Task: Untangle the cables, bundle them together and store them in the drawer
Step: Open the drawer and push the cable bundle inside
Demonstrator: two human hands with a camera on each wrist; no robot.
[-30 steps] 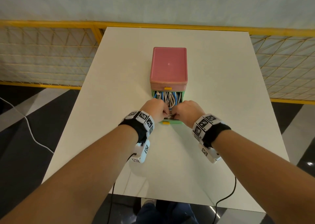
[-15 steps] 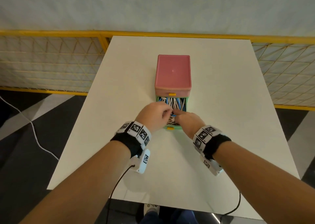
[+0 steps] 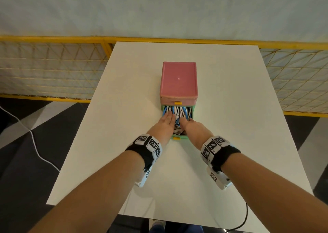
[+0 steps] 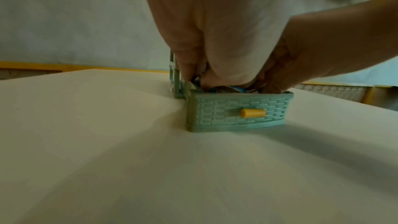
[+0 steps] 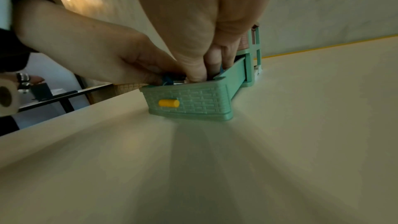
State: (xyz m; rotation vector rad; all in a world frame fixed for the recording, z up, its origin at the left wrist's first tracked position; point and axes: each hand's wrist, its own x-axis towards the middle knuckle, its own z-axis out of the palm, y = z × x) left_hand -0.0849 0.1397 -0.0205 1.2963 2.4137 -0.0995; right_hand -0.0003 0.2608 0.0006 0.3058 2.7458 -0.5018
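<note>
A bundle of blue and white cables lies in the pulled-out green drawer of a small cabinet with a pink top. My left hand lies flat on the left side of the cables, fingers straight, pressing down. On the right side my right hand reaches into the drawer, fingers pointing down onto the cables. The left wrist view shows the woven drawer front and its yellow knob, with fingers dipping inside. In the right wrist view, both hands sit over the drawer.
The cabinet stands mid-table on a white table. A yellow mesh fence runs behind and to both sides. A closed pink upper drawer with a yellow knob sits above the open one. A white cord lies on the dark floor at left.
Both hands moved forward from the drawer's near end, where their fingers were curled. They now spread over the cables. The cable bundle sits lower in the drawer.
</note>
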